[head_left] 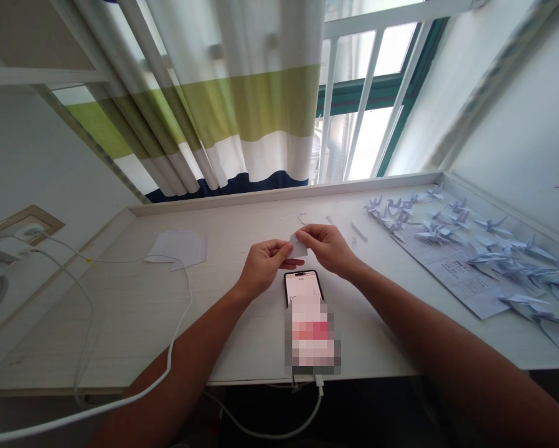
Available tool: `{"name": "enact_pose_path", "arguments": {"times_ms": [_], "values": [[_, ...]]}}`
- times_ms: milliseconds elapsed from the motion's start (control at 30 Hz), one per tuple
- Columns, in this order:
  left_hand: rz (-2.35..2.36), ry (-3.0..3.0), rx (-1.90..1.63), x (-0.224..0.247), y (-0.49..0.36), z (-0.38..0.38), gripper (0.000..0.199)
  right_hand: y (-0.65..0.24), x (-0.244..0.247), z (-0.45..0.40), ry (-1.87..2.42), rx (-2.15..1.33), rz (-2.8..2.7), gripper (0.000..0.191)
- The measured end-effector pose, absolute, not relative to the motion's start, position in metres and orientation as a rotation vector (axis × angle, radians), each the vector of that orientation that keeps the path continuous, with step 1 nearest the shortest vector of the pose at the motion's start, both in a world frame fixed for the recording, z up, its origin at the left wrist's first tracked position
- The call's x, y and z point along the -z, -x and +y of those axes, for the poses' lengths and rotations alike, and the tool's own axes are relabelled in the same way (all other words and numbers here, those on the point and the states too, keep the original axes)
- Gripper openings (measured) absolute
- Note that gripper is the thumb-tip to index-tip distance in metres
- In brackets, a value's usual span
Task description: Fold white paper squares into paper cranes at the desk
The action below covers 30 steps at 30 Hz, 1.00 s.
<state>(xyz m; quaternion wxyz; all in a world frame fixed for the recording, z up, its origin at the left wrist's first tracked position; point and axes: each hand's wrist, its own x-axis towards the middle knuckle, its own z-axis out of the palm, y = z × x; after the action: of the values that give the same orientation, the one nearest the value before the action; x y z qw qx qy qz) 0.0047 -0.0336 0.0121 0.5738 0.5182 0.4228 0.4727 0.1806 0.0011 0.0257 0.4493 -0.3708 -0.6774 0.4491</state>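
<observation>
A small piece of white folded paper (299, 250) is held up between both hands, just above the desk. My left hand (266, 262) pinches its left edge, with some fingers reaching underneath. At its upper right corner, my right hand (327, 247) has thumb and index finger closed on the paper. Directly below the hands lies a phone (304, 281) with its screen lit, partly blurred out. How far the paper is folded is too small to make out.
Many folded paper cranes (436, 231) crowd the desk's right side, some on a printed sheet (452, 267). Blank white paper (179, 247) lies at left, crossed by a white charging cable (189, 298). Paper strips (359, 232) are scattered behind my right hand. A raised rim (261, 200) borders the desk.
</observation>
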Motion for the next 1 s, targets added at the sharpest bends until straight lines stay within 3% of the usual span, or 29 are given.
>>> {"name": "enact_pose_path", "arguments": {"times_ms": [233, 567, 1000], "values": [[0.924, -1.225, -0.969, -0.017, -0.005, -0.037, 0.048, -0.183, -0.026, 0.002, 0.926, -1.045, -1.665, 0.03], [0.989, -1.273, -1.148, -0.01, -0.006, -0.033, 0.048, -0.186, -0.023, 0.003, 0.834, -1.048, -1.68, 0.023], [0.982, -1.26, -1.155, -0.017, 0.004, -0.031, 0.039, -0.195, -0.026, 0.005, 0.643, -0.693, -2.102, 0.019]]}}
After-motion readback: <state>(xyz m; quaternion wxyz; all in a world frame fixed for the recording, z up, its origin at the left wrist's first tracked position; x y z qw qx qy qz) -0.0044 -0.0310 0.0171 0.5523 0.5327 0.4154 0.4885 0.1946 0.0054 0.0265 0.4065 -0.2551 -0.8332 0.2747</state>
